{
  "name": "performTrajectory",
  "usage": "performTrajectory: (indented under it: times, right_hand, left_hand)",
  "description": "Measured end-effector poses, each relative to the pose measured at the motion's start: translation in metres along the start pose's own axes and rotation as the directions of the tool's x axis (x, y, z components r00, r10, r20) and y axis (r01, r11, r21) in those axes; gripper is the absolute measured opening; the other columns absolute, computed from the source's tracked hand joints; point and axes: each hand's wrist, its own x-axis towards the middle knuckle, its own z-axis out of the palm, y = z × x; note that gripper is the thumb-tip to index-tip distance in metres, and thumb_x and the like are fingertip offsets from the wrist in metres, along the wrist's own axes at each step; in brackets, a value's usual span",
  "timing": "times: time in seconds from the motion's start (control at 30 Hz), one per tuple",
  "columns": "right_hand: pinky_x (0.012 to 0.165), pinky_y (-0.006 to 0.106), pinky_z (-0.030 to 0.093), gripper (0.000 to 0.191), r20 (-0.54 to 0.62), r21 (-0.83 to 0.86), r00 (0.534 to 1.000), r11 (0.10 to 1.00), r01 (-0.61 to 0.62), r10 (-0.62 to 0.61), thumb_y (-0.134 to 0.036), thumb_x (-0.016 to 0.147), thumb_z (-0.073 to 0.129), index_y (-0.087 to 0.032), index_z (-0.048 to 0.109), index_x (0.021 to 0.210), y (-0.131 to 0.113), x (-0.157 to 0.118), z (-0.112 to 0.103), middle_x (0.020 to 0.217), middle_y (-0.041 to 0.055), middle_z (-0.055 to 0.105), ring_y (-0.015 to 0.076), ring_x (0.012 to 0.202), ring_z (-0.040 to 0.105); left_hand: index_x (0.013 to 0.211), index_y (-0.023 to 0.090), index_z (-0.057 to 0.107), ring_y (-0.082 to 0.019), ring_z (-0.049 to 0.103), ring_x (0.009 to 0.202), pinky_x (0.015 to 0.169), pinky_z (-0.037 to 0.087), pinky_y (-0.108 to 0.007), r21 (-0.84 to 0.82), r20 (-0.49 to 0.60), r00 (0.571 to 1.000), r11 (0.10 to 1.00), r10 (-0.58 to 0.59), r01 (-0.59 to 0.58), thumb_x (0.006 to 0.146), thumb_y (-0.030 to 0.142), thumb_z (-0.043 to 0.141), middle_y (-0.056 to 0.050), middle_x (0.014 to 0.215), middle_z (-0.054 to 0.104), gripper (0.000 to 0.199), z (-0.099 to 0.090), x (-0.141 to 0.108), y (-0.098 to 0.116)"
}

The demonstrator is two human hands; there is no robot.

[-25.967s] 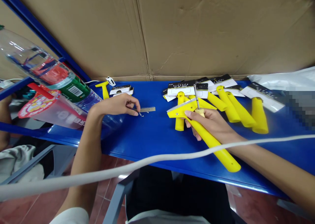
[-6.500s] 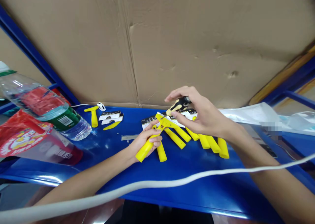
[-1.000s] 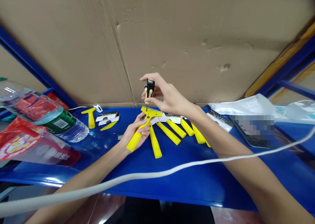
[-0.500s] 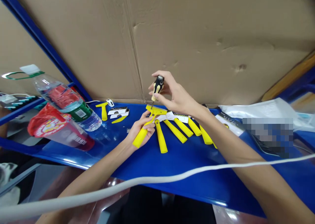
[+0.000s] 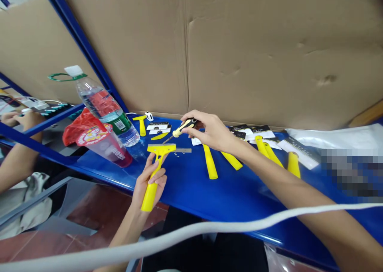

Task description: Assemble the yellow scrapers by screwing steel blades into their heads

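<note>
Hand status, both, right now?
Left hand: closed, holding a yellow scraper by its handle.
Right hand: closed, holding a black-and-yellow screwdriver in its fingers.

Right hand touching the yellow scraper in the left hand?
Apart. In the head view, the right hand holds a screwdriver, with a clear gap to the yellow scraper.

Left hand point(image 5: 149, 180) grips yellow plastic scraper point(image 5: 149, 200) by its handle, head up. Right hand point(image 5: 212, 130) pinches black-and-yellow screwdriver point(image 5: 184, 125), tip just beside scraper head. Steel ruler point(image 5: 183, 150) lies right of that head on blue shelf point(image 5: 191, 196), near loose yellow scraper handle point(image 5: 210, 162). Water bottle point(image 5: 104, 112) lies further left
</note>
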Motion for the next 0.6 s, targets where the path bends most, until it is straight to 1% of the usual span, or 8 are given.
performTrajectory:
  times: [0.07,0.1,0.17,0.23,0.33,0.4,0.6]
  right_hand:
    - [0.083,0.037,0.062,0.027,-0.057,0.054,0.998,0.998,-0.026,0.03,-0.037,0.104,0.078,-0.019,0.07,0.123,0.008,-0.001,0.012,0.116,0.0074,0.079,0.0205,0.085,0.08]
    - [0.086,0.038,0.062,0.025,-0.063,0.044,0.997,0.998,-0.04,0.043,-0.034,0.105,0.076,-0.019,0.07,0.124,0.012,-0.002,0.018,0.118,0.0085,0.079,0.0215,0.09,0.081]
    - [0.09,0.039,0.062,0.023,-0.034,-0.03,0.998,0.998,-0.055,0.054,-0.029,0.106,0.07,-0.02,0.07,0.127,0.021,-0.004,0.027,0.125,0.0107,0.079,0.0231,0.097,0.079]
    - [0.093,0.041,0.06,0.024,0.0,-0.106,0.999,0.993,-0.05,0.05,-0.026,0.106,0.068,-0.02,0.07,0.128,0.03,-0.006,0.035,0.129,0.0124,0.079,0.0245,0.101,0.075]
    - [0.094,0.043,0.058,0.023,0.029,-0.158,0.999,0.987,-0.036,0.041,-0.025,0.106,0.066,-0.019,0.069,0.129,0.04,-0.008,0.041,0.129,0.0135,0.078,0.0258,0.101,0.072]
    - [0.095,0.043,0.058,0.023,0.045,-0.171,0.998,0.985,-0.031,0.039,-0.025,0.108,0.064,-0.02,0.068,0.13,0.044,-0.008,0.043,0.13,0.0139,0.077,0.0263,0.102,0.072]
    - [0.097,0.042,0.056,0.023,0.073,-0.191,0.996,0.981,-0.028,0.043,-0.024,0.11,0.062,-0.019,0.069,0.131,0.048,-0.009,0.045,0.131,0.0142,0.076,0.026,0.105,0.071]
  left_hand:
    - [0.116,0.024,0.079,0.005,0.046,0.046,0.048,0.047,-0.009,-0.028,-0.02,0.998,0.998,0.053,-0.054,0.113,0.002,0.042,-0.01,0.137,0.078,0.043,-0.007,-0.005,0.006]
    - [0.117,0.024,0.079,0.005,0.047,0.046,0.048,0.047,-0.009,-0.033,-0.026,0.996,0.996,0.083,-0.084,0.113,0.002,0.042,-0.01,0.139,0.078,0.043,-0.01,-0.008,0.008]
    - [0.121,0.026,0.079,0.005,0.048,0.047,0.048,0.048,-0.009,-0.026,-0.021,0.99,0.99,0.141,-0.142,0.112,0.002,0.045,-0.01,0.143,0.077,0.042,-0.017,-0.011,0.01]
    - [0.124,0.028,0.079,0.004,0.049,0.049,0.048,0.049,-0.009,0.002,0.005,0.984,0.984,0.177,-0.177,0.11,0.002,0.052,-0.009,0.148,0.075,0.04,-0.025,-0.013,0.011]
    - [0.126,0.031,0.079,0.004,0.05,0.051,0.049,0.05,-0.008,0.056,0.054,0.982,0.981,0.182,-0.185,0.107,0.003,0.063,-0.008,0.152,0.074,0.038,-0.035,-0.014,0.012]
    - [0.128,0.033,0.078,0.004,0.051,0.052,0.05,0.05,-0.008,0.084,0.068,0.981,0.978,0.184,-0.19,0.106,0.005,0.065,-0.009,0.156,0.072,0.038,-0.039,-0.014,0.013]
    - [0.131,0.034,0.077,0.003,0.053,0.052,0.049,0.05,-0.008,0.117,0.071,0.979,0.973,0.192,-0.199,0.104,0.007,0.069,-0.011,0.159,0.07,0.039,-0.039,-0.01,0.013]
